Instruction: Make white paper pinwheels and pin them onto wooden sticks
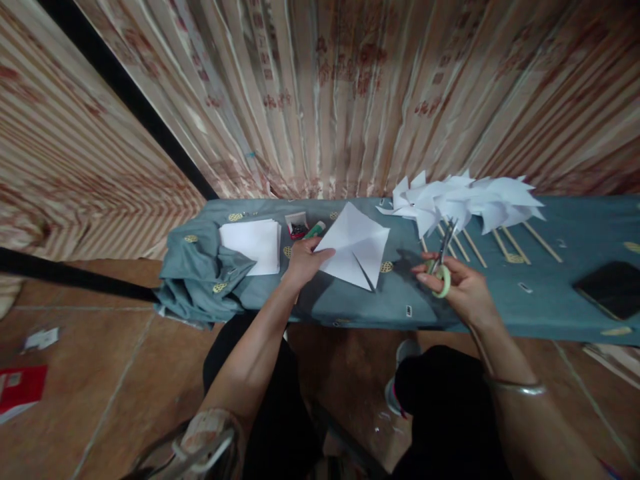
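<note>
My left hand [306, 261] pinches the left corner of a white paper square [354, 243], thumb on top. The sheet is turned like a diamond and has a slit running in from its lower corner. To the right, my right hand [463, 283] holds a pair of scissors [441, 263] with pale green handles, the blades pointing up and away from me. The scissors are apart from the paper. Close to my left hand lie a green-and-white tube [315, 230] and a small open box [297, 225] with dark bits in it.
White paper pinwheels [460, 200] on wooden sticks lie in a row at the back right. A stack of white paper [255, 243] sits on the left, partly under bunched cloth [187, 267]. A dark flat object [613, 288] rests at the right. Curtains [350, 100] hang behind the table.
</note>
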A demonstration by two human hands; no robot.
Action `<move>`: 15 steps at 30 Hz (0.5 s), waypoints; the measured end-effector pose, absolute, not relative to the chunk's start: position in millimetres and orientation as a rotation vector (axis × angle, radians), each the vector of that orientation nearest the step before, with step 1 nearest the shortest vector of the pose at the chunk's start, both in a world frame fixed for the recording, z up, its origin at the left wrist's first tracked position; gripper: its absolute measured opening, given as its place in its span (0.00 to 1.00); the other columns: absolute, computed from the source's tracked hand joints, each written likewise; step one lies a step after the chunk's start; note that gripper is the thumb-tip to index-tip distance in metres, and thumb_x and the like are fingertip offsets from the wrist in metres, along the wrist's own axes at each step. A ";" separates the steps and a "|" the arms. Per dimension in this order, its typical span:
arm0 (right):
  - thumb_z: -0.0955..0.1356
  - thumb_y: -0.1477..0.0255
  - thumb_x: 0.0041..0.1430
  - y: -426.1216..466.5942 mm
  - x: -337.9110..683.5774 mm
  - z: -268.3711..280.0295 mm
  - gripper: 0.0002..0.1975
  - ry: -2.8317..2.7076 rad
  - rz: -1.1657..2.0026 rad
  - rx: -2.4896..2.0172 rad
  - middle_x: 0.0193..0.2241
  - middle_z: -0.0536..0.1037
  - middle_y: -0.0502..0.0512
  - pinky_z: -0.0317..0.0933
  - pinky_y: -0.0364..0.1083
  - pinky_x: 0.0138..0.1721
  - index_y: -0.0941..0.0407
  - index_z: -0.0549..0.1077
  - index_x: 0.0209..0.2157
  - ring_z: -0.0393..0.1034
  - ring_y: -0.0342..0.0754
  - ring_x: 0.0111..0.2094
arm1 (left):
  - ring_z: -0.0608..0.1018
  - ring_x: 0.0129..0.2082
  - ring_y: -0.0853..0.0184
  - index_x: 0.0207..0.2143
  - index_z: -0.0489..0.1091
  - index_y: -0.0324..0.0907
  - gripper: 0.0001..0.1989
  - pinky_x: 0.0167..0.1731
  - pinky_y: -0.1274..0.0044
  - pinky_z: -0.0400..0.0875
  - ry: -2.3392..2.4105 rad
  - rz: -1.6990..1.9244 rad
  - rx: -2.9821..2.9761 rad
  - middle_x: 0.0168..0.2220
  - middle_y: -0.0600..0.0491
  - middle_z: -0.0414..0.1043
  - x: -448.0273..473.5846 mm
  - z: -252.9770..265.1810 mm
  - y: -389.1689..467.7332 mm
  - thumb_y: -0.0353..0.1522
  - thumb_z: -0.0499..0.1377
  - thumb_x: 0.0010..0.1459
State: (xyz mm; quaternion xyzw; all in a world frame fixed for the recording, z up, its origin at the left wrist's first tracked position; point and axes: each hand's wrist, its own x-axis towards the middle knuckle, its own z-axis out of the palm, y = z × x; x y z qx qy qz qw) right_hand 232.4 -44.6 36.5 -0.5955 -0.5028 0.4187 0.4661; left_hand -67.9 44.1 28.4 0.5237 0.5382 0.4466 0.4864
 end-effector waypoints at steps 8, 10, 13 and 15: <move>0.73 0.63 0.51 -37.0 208.5 32.8 0.28 -1.635 0.546 -1.602 0.44 0.83 0.56 0.69 0.54 0.51 0.52 0.73 0.54 0.78 0.55 0.45 | 0.74 0.27 0.68 0.29 0.79 0.39 0.07 0.26 0.79 0.64 1.206 0.682 1.655 0.25 0.57 0.74 -51.0 32.4 26.4 0.31 0.63 0.45; 0.72 0.66 0.50 -36.1 203.0 37.0 0.25 -1.715 0.494 -1.627 0.43 0.83 0.56 0.70 0.51 0.47 0.52 0.75 0.52 0.79 0.54 0.42 | 0.74 0.27 0.68 0.30 0.79 0.38 0.08 0.27 0.79 0.64 1.190 0.647 1.693 0.26 0.56 0.75 -49.8 32.4 24.9 0.30 0.63 0.45; 0.71 0.67 0.50 -33.9 198.2 40.6 0.21 -1.746 0.444 -1.663 0.35 0.83 0.54 0.70 0.48 0.40 0.53 0.78 0.47 0.78 0.52 0.34 | 0.75 0.27 0.67 0.29 0.79 0.38 0.07 0.26 0.79 0.64 1.217 0.643 1.701 0.25 0.57 0.74 -52.3 32.6 25.6 0.30 0.64 0.45; 0.71 0.66 0.49 -31.7 198.0 39.3 0.20 -1.719 0.464 -1.676 0.30 0.82 0.52 0.69 0.47 0.37 0.53 0.79 0.46 0.76 0.50 0.31 | 0.76 0.29 0.65 0.30 0.79 0.39 0.08 0.28 0.78 0.68 1.225 0.656 1.655 0.25 0.56 0.75 -55.0 33.0 27.2 0.31 0.64 0.45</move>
